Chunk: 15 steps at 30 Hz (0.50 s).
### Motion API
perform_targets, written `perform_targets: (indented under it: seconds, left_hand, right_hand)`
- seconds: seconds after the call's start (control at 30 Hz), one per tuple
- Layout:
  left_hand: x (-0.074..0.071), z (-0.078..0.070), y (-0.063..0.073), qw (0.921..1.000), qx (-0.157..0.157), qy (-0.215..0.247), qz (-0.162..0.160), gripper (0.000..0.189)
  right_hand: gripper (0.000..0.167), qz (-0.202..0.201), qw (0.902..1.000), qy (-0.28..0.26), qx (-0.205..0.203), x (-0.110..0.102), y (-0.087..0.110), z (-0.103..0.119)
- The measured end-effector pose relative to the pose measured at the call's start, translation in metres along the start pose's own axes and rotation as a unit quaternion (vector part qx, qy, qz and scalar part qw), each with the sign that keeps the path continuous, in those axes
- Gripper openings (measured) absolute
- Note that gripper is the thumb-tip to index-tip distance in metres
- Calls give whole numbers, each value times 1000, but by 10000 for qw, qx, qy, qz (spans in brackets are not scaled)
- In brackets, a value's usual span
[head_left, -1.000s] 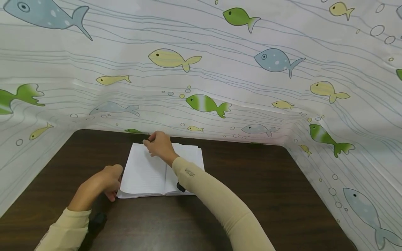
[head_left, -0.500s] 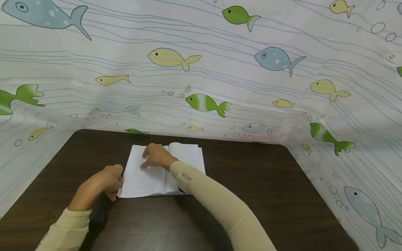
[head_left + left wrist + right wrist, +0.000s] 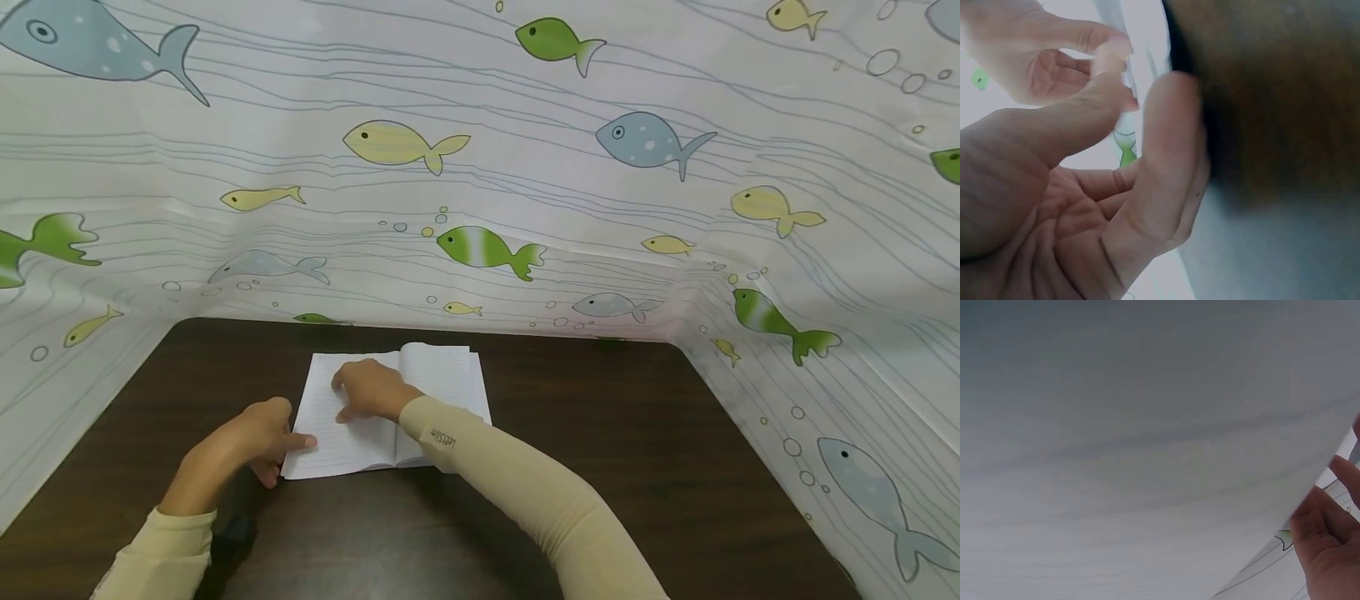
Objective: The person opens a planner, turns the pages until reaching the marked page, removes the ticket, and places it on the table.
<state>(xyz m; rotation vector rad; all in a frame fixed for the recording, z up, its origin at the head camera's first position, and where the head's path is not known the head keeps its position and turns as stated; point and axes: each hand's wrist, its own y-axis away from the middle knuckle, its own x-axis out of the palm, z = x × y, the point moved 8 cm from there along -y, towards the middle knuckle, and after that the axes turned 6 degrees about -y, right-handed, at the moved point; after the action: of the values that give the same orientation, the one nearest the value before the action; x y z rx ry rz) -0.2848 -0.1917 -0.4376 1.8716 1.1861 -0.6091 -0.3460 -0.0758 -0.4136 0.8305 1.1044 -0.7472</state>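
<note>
An open notebook point(image 3: 322, 457) with white, faintly ruled pages lies face up, left of center in the lower half of the head view, on a dark brown table point(image 3: 600, 450). Its spine runs roughly up and down between two facing pages. The left page point(image 3: 358, 450) spreads fairly flat; the right page point(image 3: 442, 375) bulges upward beside the spine, its lower part hidden by a beige sleeve point(image 3: 510, 467). The left hand point(image 3: 262, 433) holds the notebook's left edge, thumb over the paper. The right hand point(image 3: 371, 392) is over the left page, thumb and forefinger apart. In the right wrist view, blurred, shadowed paper fills most of the frame.
</note>
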Motion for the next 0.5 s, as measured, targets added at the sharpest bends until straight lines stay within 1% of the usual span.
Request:
perform_targets:
  seconds: [0.13, 0.23, 0.4, 0.5]
  left_hand:
    - [1, -3, 2, 9996, 117, -157, -205, 36]
    - [1, -5, 2, 9993, 152, -179, -275, 34]
    - [1, -7, 2, 9994, 66, -246, -237, 31]
    - [0, -7, 2, 9992, 42, -313, -225, 31]
  right_hand:
    - [56, -12, 9999, 121, -46, 2, 2, 1]
    - [54, -2, 9997, 204, -109, 2, 4, 0]
    - [51, 44, 9997, 81, -207, -2, 8, -2]
    - [50, -36, 9998, -25, -196, -9, 10, -7]
